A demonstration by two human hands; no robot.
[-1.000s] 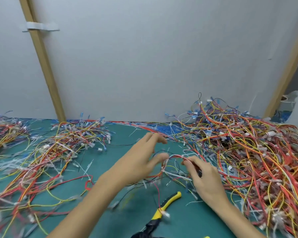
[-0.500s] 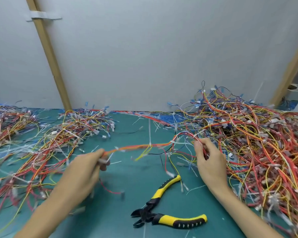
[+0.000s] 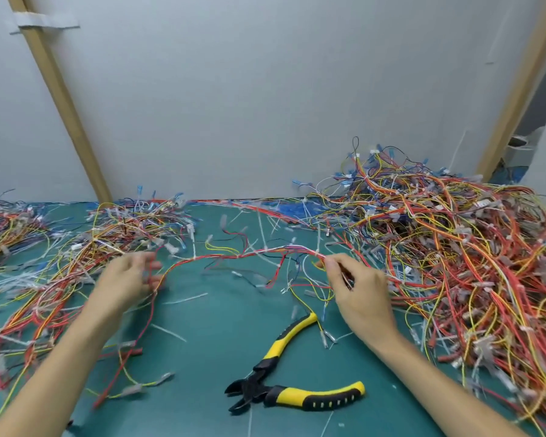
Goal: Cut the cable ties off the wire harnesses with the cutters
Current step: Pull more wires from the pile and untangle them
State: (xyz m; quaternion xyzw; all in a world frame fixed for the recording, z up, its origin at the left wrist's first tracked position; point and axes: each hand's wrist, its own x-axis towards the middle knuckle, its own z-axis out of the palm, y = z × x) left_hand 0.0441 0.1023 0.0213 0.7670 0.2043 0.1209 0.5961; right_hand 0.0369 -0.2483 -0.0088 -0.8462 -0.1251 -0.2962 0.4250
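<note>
One wire harness (image 3: 243, 254), a thin bundle of red, yellow and white wires with white cable ties, arches above the green mat between my hands. My left hand (image 3: 130, 279), blurred, grips its left end. My right hand (image 3: 356, 287) pinches its right end between thumb and fingers. The yellow-and-black cutters (image 3: 284, 373) lie open on the mat in front of me, below and between my hands, untouched.
A big tangled heap of harnesses (image 3: 454, 253) fills the right side. A flatter pile of wires (image 3: 60, 263) spreads over the left. Cut white tie scraps (image 3: 183, 298) litter the green mat (image 3: 208, 357). A grey wall with wooden battens stands behind.
The harness has been pulled out of the right heap and stretched sideways. My left hand moved left along it and now holds it further from my right hand. The cutters stayed on the mat.
</note>
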